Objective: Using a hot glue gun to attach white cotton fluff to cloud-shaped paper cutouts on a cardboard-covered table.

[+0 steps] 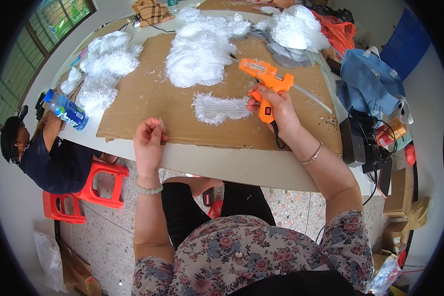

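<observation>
Glue gun (265, 74) gripped in my right hand (282, 107); left hand (150, 135) pinched, on what I can't tell.
Between them, nearer the right, a white strip (221, 108) lies on cardboard (150, 86), white bundles (198, 55) beyond, bottle (67, 109) left.

To my left, daylight shows green leaves (75, 11) through a barred window (15, 71). Pale walls (431, 103) rise on both sides of my white desk (227, 166), and two red stools (114, 169) stand near its left side on the speckled, tiled floor (291, 202).
</observation>
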`<action>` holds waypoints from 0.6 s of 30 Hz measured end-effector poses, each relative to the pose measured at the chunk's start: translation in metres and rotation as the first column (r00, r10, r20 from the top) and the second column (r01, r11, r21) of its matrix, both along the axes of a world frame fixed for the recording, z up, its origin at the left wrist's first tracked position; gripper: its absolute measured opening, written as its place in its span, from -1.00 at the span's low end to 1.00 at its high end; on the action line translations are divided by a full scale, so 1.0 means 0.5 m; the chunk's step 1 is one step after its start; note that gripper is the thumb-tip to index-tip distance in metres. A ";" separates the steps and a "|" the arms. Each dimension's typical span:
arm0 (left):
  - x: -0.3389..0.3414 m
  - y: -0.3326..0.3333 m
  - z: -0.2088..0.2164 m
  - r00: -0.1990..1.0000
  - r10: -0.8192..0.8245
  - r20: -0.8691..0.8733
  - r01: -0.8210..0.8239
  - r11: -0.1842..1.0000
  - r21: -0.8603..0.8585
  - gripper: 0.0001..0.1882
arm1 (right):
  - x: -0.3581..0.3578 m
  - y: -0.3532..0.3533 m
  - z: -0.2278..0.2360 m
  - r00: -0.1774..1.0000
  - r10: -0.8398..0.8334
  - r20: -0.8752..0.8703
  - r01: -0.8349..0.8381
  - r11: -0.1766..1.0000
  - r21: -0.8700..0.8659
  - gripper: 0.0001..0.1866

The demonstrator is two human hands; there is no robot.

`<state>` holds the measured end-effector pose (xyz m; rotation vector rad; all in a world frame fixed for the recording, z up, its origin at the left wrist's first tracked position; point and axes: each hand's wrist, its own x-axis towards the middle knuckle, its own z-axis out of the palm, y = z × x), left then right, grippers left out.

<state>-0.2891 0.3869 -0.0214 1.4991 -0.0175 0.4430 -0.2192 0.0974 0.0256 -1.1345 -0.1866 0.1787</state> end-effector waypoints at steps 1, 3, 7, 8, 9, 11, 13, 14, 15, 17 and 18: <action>0.001 0.000 0.000 1.000 0.003 0.008 -0.003 1.000 0.010 -0.91 | 0.000 0.000 0.001 1.000 0.000 0.000 0.000 1.000 0.000 -0.82; 0.001 0.000 0.001 1.000 0.008 0.000 -0.008 1.000 0.010 -0.92 | 0.000 0.001 0.002 1.000 -0.004 0.001 0.004 1.000 -0.005 -0.81; -0.001 -0.003 0.003 0.999 0.041 -0.003 -0.041 0.999 0.026 -0.92 | -0.002 0.000 0.004 1.000 0.005 0.002 -0.005 1.000 0.002 -0.82; -0.002 -0.004 0.005 0.999 0.041 -0.001 -0.041 0.999 0.025 -0.92 | -0.004 -0.001 0.006 1.000 0.001 0.003 -0.001 1.000 0.005 -0.82; -0.002 -0.005 0.005 0.999 0.042 -0.006 -0.041 0.999 0.019 -0.92 | -0.003 0.000 0.005 1.000 0.000 -0.002 0.000 1.000 0.010 -0.82; 0.000 -0.005 0.004 0.999 0.044 -0.015 -0.043 0.999 0.013 -0.91 | -0.001 0.000 0.005 1.000 0.004 -0.009 -0.004 1.000 0.000 -0.82; -0.002 -0.005 0.003 0.999 0.048 0.000 -0.048 0.999 0.021 -0.92 | -0.005 0.002 0.006 1.000 0.006 -0.006 -0.006 1.000 -0.013 -0.82; -0.003 -0.002 0.001 0.999 0.049 0.001 -0.049 0.999 0.020 -0.92 | -0.006 0.002 0.006 1.000 0.003 -0.004 -0.003 1.000 -0.023 -0.82; -0.002 0.003 -0.001 1.000 0.027 0.004 -0.027 0.999 0.020 -0.91 | -0.006 0.003 0.005 1.000 0.000 -0.001 0.000 0.999 -0.033 -0.82; -0.002 0.006 -0.004 1.000 0.005 0.007 -0.005 1.000 0.020 -0.90 | -0.008 0.004 0.003 1.000 -0.002 0.000 0.002 0.999 -0.036 -0.82; -0.002 0.006 -0.004 1.000 0.004 0.011 -0.004 1.000 0.018 -0.90 | -0.008 0.004 0.003 1.000 -0.004 0.001 0.004 0.999 -0.037 -0.82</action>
